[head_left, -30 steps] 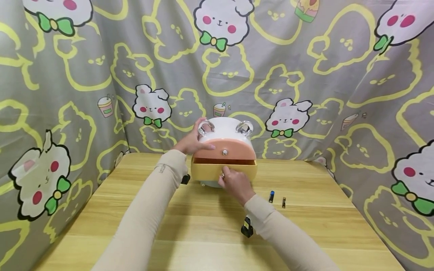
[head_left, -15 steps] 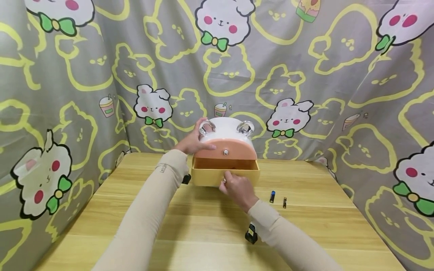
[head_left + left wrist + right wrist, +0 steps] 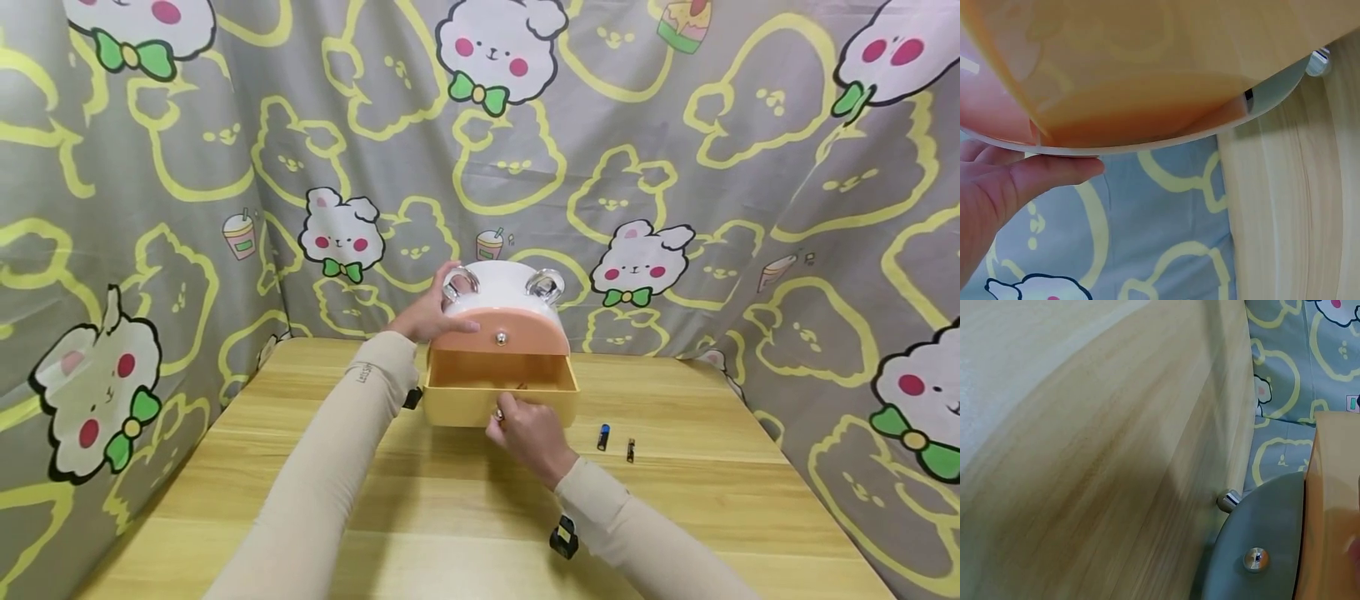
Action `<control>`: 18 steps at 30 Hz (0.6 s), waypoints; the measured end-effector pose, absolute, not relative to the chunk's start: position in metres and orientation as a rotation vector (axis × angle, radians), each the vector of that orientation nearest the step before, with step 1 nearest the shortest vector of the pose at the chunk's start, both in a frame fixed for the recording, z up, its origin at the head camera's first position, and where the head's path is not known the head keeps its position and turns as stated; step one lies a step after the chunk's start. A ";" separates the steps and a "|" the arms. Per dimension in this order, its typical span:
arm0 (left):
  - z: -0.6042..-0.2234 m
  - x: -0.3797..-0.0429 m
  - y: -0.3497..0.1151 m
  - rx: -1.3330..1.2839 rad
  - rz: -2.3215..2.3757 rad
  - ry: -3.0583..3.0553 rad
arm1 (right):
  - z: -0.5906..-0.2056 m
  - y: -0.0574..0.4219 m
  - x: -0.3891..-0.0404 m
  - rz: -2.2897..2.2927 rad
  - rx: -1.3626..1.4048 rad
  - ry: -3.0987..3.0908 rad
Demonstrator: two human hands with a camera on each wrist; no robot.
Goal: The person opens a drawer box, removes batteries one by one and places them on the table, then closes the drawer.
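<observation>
Left hand [image 3: 426, 315] braces the box [image 3: 501, 312] so it stays put; right hand [image 3: 525, 430] pinches the drawer [image 3: 457, 405] knob, drawer open

You can't see the knob of the yellow drawer [image 3: 465, 407] from the head camera — your right hand [image 3: 528, 433] covers it, so how your fingers sit on it stays hidden. The small thing inside the drawer at its front wall is too small to name, and so are the markings on the two batteries [image 3: 602, 437] on the table [image 3: 450, 500]. In the left wrist view the box [image 3: 1147, 81] runs off the frame, and your left hand [image 3: 1004, 194] is cut by the edge — only a fingertip shows against the rim.
</observation>
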State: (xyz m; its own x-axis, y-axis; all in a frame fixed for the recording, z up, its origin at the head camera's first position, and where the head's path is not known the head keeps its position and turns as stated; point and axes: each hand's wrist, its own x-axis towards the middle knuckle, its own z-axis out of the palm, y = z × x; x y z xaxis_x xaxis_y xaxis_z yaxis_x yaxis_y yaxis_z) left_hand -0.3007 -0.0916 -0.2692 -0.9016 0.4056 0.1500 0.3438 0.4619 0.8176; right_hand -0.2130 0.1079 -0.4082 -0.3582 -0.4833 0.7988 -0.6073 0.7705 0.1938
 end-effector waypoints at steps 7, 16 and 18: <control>-0.294 -0.331 -0.096 0.664 1.434 2.663 | -0.407 0.108 -0.206 0.168 0.837 -1.966; -0.297 -0.339 -0.096 0.665 1.417 2.684 | -0.408 0.109 -0.198 0.226 0.876 -1.995; -0.297 -0.339 -0.096 0.665 1.411 2.683 | -0.408 0.109 -0.196 0.235 0.887 -1.993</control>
State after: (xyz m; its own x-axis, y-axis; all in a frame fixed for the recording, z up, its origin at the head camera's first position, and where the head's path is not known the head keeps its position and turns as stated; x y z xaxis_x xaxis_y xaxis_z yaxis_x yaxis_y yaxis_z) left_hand -0.3387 -0.0960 -0.2967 -0.9075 0.3878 0.1615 0.3528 0.4951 0.7940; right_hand -0.1961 0.1093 -0.4082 -0.3245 -0.4944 0.8064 -0.6683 0.7232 0.1744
